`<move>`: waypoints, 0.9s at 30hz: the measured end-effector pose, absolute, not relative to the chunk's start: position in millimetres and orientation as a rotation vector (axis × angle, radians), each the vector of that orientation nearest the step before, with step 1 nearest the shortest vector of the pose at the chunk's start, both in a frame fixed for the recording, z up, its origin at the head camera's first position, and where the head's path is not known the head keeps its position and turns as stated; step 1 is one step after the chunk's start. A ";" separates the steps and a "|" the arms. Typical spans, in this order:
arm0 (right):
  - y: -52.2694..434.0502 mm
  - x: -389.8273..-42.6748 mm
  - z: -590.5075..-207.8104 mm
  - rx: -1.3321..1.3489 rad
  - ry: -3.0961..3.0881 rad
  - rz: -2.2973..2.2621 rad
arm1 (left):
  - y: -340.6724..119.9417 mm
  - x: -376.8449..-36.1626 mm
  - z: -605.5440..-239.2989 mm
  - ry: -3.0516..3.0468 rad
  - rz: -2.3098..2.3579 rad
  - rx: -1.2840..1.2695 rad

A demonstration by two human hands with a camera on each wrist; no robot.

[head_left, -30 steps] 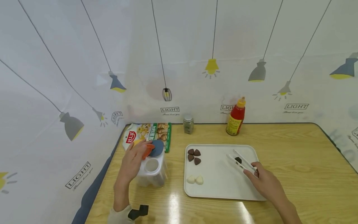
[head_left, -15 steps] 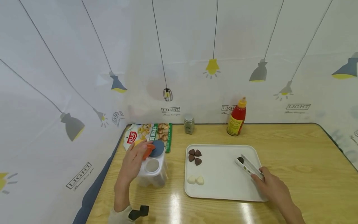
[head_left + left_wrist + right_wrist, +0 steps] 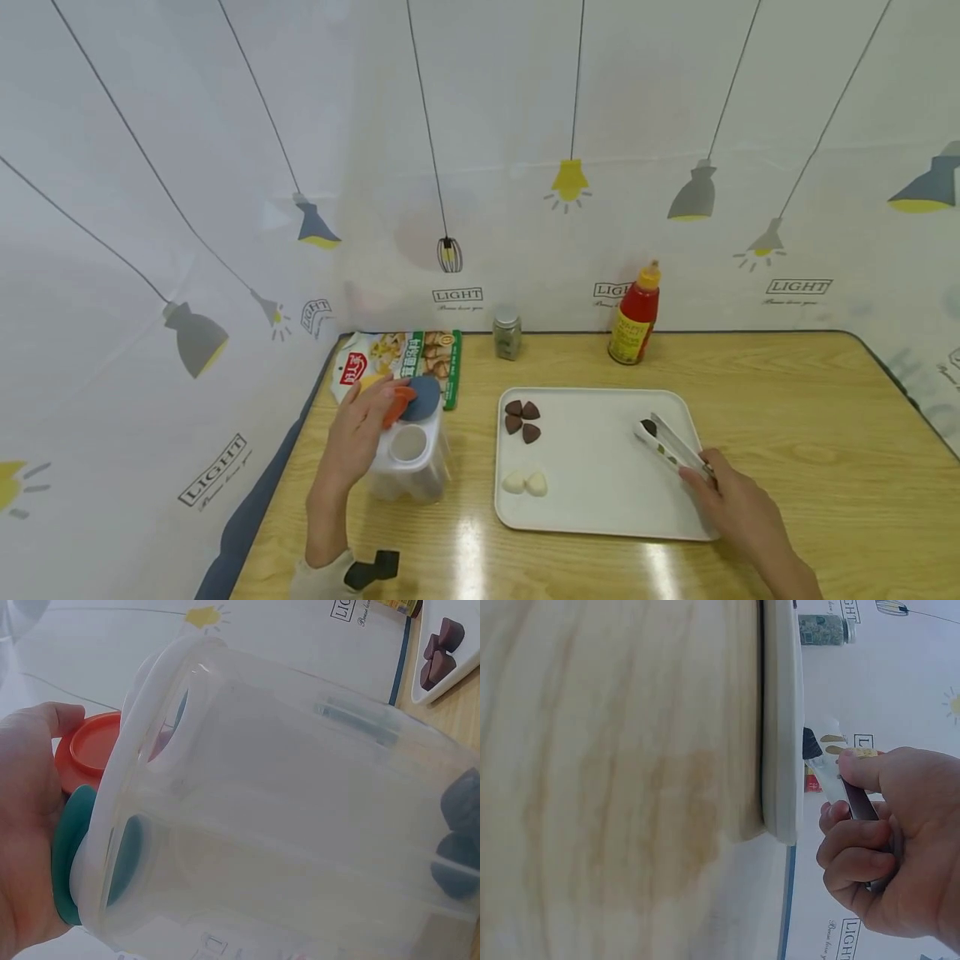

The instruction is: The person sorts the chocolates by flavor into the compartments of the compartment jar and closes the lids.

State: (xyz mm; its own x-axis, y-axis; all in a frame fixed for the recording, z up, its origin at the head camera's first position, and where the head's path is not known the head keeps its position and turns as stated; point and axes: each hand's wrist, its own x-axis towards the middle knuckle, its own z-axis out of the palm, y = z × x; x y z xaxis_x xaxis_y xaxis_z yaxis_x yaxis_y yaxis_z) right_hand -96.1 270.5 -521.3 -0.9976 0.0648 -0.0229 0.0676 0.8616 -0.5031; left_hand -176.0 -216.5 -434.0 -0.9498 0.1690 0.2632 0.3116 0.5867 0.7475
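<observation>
Gripping a pair of white tongs (image 3: 672, 445), the right hand (image 3: 738, 510) sits at the near right corner of the white tray (image 3: 592, 500); fingers are curled tight around the handle end with the thumb pressing on top, you can see that clearly from the wrist view too (image 3: 889, 855); the tongs' tips are squeezed nearly together on a small dark brown piece (image 3: 649, 427), which is low over the right part of the tray, can't tell if it's touching the surface or not

Left hand (image 3: 358, 433) is on the clear plastic container (image 3: 408, 462) that stands on the wooden table (image 3: 787, 467) just left of the tray; fingers lie over the top edge, loosely bent, touching the orange flip lid (image 3: 397, 404); the blue-grey lid (image 3: 423, 397) next to it is flipped up and the round opening (image 3: 408, 442) in the top is uncovered; from the left wrist view the palm is against the lid side of the container (image 3: 300, 810) and a couple of dark pieces (image 3: 459, 840) are inside it

On the tray there's a cluster of three more brown pieces (image 3: 522, 419) near the far left corner and two white ones (image 3: 525, 482) closer in; behind the container lies a printed food packet (image 3: 405, 358); a small spice jar (image 3: 507, 332) and a red sauce bottle (image 3: 634, 315) stand at the back edge by the curtain
</observation>
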 end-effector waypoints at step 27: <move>162.3 -109.3 -445.0 -0.303 3.049 -0.958 | -217.3 -174.4 -432.3 -2.625 -1.312 -0.399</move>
